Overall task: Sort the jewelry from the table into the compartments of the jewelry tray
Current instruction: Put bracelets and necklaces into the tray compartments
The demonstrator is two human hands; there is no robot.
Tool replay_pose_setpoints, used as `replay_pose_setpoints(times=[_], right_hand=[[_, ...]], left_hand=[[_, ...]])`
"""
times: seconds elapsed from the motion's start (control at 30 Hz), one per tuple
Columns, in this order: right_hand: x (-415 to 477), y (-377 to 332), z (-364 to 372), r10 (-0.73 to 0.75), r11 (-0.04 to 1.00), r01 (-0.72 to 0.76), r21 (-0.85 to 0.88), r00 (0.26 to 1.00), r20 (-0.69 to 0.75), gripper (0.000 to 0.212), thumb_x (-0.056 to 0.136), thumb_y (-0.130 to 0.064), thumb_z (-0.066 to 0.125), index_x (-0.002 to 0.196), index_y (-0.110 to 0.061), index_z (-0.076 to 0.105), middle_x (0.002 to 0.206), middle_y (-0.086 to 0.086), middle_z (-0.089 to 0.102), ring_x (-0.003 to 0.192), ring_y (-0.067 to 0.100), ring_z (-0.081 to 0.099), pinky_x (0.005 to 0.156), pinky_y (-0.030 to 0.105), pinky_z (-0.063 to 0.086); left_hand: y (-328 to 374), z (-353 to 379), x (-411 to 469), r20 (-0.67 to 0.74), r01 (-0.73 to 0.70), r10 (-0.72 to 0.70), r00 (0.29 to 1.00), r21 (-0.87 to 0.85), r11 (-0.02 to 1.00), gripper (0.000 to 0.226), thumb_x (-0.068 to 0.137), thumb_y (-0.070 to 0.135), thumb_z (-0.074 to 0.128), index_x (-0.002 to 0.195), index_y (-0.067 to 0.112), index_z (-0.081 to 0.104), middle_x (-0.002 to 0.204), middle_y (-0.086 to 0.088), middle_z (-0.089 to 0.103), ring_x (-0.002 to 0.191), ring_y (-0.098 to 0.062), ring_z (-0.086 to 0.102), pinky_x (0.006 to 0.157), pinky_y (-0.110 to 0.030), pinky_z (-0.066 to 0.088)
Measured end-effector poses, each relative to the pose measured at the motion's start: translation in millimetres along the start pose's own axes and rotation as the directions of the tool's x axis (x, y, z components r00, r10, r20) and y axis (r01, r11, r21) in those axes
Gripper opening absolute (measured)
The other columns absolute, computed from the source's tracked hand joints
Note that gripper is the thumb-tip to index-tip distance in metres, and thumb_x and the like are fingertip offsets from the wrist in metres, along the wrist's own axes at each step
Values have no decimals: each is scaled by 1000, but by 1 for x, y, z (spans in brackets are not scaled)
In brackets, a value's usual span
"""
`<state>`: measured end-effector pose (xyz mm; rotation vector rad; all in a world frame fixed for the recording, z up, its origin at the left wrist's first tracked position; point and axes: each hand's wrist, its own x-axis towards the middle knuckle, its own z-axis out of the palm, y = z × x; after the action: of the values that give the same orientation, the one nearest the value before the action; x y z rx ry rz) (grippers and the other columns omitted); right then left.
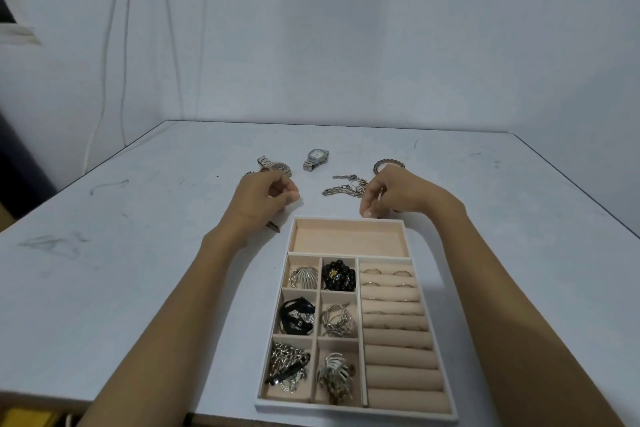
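Between the left hand [263, 198] and right hand [391, 194], the chain [341, 189] is bright, shiny metal, as is the watch [316, 159] beyond them. Nearer than both, the jewelry tray [346, 237] looks lined with matt beige velvety cloth; its black beads [337, 274] are glossy. The table [138, 253] beneath is smooth, matt, scuffed.

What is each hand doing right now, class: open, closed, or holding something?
Left hand: fingers curled; any hold cannot be told.
Right hand: fingers curled beside the chain; cannot be told.
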<state>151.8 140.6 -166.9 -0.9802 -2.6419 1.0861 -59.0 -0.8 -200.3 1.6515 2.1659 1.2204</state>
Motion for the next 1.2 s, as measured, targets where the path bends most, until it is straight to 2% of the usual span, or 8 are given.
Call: replay_pose_setpoints(times=[0.1,0.2,0.3,0.47,0.63,0.9,1.07,1.2], right_hand=[[4,-2,-2,-18,1000,19,5,995,-102,13,75,2,74,82,-9,75,64,-2,69,49,-3,54,45,8,37],[10,3,-5,21,1000,-28,-10,911,-412,24,76,7,65,84,-13,74,83,3,71,57,-6,58,56,18,45],[10,15,-7,138,969,-231,-86,797,-588,28,78,3,60,92,-16,74,98,3,69,89,23,64,70,29,45],[9,33,-6,177,969,-241,-54,830,-528,20,82,4,60,87,-8,74,94,15,71,88,31,67,84,42,55],[6,31,-10,166,974,-220,-57,860,-482,16,82,4,62,89,-1,75,90,17,70,90,31,66,86,42,54],[10,33,-3,200,956,-279,-89,845,-496,15,78,-7,59,87,3,67,90,16,69,84,34,63,69,34,48],[7,27,-13,293,927,-110,357,808,-511,15,81,2,47,79,13,57,77,22,59,68,24,49,63,36,45],[-5,14,-19,342,670,90,737,844,-414,7,87,4,49,88,4,55,72,18,58,68,29,56,72,43,59]], left_hand=[[-6,-17,-10,-50,13,-13,999,-17,1000,7,82,13,72,79,18,69,75,2,68,59,-4,61,63,-14,51],[-13,-30,-15,-141,27,-32,989,-37,999,1,82,12,72,82,12,71,74,0,68,60,-4,60,59,-8,46],[-16,-31,-15,-144,39,-37,989,8,999,2,82,13,72,83,12,71,75,0,68,67,-13,63,66,-17,48],[-13,-24,-14,-80,4,2,997,70,998,4,82,16,72,80,19,69,72,13,66,63,3,58,65,-8,43],[-13,-23,-15,-73,9,-3,997,84,996,4,82,16,71,81,18,69,72,12,65,66,-1,58,64,-9,42],[-10,-24,-16,-41,3,0,999,81,997,5,83,15,71,81,19,68,71,9,64,65,-4,59,68,-18,47],[-8,-26,-17,-22,21,-22,1000,-12,1000,3,86,14,68,85,15,71,67,1,67,52,1,58,68,-12,49],[0,-27,-18,-8,53,-55,998,-165,985,5,88,7,65,89,8,70,72,-6,66,54,-1,61,59,-10,50]])
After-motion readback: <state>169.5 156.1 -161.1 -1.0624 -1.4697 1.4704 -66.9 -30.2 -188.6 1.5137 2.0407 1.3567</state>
